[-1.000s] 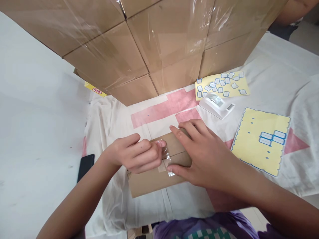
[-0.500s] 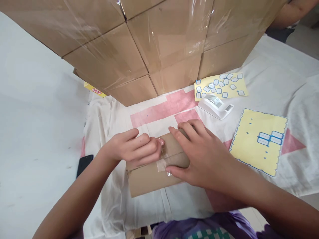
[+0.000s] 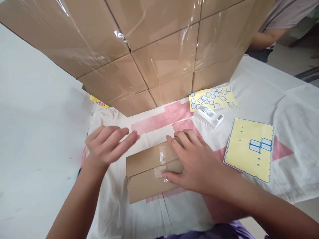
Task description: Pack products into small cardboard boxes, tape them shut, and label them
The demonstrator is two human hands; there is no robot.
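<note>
A small closed cardboard box [image 3: 144, 181] lies on the cloth in front of me. Clear tape [image 3: 162, 156] runs across its top seam near the middle. My right hand [image 3: 190, 159] grips the box's right end, its thumb on the near side and fingers over the far side. To the left, my left hand [image 3: 109, 144] is raised above the cloth, apart from the box. Its fingers are curled in and I see nothing in them.
A tall wall of taped cardboard boxes [image 3: 164, 56] stands behind. A white tape dispenser [image 3: 208, 116], a yellow sheet of stickers [image 3: 211, 99] and a yellow card [image 3: 239, 156] lie to the right. Another person's arm [image 3: 267, 38] shows at upper right.
My left hand has moved off the box, up and to the left, leaving the tape strip on top uncovered. My right hand still holds the box's right end.
</note>
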